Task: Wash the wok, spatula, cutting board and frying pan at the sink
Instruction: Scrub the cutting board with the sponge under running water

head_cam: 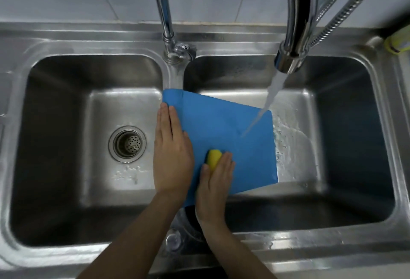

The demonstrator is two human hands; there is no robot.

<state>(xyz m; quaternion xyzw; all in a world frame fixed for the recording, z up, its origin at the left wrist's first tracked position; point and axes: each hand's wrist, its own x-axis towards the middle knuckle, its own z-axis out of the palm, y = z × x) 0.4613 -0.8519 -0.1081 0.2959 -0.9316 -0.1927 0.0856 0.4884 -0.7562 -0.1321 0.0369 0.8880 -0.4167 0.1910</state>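
Board (pixel 230 128) sits tilted over the right basin (pixel 355 123), its 10 o'clock corner propped on the divider between the basins, so water from the tap (pixel 295 34) lands near its 2 o'clock edge and runs off into that basin, as we read it.

Our left hand (pixel 172 154) lies flat on the board's 9 o'clock edge, fingers straight and together, pressing rather than holding. We judge it's there to pin the board against scrubbing force.

Our right hand (pixel 216 181) is at the board's 6 o'clock side, pressing a sponge (pixel 214 156) onto the surface. Fingers look nearly straight over it; whether the thumb curls round it, we can't tell.

Stream (pixel 266 105) hits away from the sponge, so rinse and scrub zones stay separate.

Left basin (pixel 66 112) holds only its drain (pixel 127 144). Wok, spatula and pan are not in view. Yellow-green item (pixel 397 41) at 2 o'clock on the worktop, too cropped to identify.

Step in hand: scrubbing the board.
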